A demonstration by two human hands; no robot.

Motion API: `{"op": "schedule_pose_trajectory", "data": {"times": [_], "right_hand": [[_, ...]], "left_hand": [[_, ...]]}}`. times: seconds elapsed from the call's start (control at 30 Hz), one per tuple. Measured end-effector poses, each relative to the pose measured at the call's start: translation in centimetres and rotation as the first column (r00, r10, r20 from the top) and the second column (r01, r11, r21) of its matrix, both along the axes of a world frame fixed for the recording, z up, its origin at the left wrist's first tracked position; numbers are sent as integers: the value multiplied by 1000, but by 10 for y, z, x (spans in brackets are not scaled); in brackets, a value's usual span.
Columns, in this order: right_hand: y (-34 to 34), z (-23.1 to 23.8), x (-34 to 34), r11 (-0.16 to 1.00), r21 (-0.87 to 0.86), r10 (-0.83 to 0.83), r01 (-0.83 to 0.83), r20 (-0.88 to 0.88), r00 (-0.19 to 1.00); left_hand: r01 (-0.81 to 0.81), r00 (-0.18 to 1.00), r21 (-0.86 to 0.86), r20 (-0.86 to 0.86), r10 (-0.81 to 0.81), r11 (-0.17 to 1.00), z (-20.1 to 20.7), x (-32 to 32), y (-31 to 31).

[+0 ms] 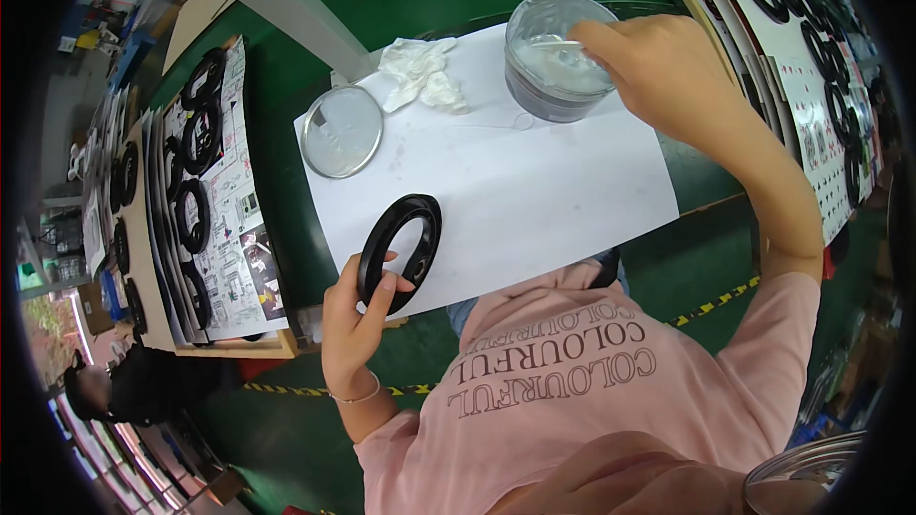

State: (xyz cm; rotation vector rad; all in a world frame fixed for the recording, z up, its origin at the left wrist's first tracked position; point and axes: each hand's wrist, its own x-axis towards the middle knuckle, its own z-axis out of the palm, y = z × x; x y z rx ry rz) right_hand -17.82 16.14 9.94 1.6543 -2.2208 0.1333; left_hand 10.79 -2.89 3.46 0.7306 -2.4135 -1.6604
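My left hand (355,317) is closed round the lower edge of a glossy black oval ring (434,229), thumb on its near side, and holds it tilted over the front edge of a white paper sheet (515,200). Over at the far right of the sheet, my right hand (637,55) reaches across the rim of a clear plastic tub (549,103). Its fingers pinch a thin pale stick (558,44), whose lower end dips toward the whitish, gel-like stuff in the tub. What tip the stick has cannot be made out.
A round clear lid (342,133) and a crumpled white tissue (420,74) lie on the paper's far left. Boards bearing several black rings (194,216) stand at the left, and more ring-covered boards (811,86) at the right. A grey metal post (286,5) rises behind the lid.
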Motion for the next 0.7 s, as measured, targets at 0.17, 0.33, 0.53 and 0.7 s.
{"op": "schedule_pose_trajectory", "data": {"times": [0.17,0.33,0.53,0.7], "right_hand": [[7,19,15,992,124,22,-33,94,995],[22,13,35,997,38,68,-69,37,997],[33,-36,56,989,15,148,-150,-281,948],[55,-48,70,991,101,119,-90,-326,938]], "left_hand": [[-51,999,35,-10,52,998,-5,9,-2],[-63,998,62,-24,65,996,-7,9,-5],[-47,998,72,-35,50,996,-7,5,-5],[-44,999,57,-29,46,997,-7,7,-6]]}}
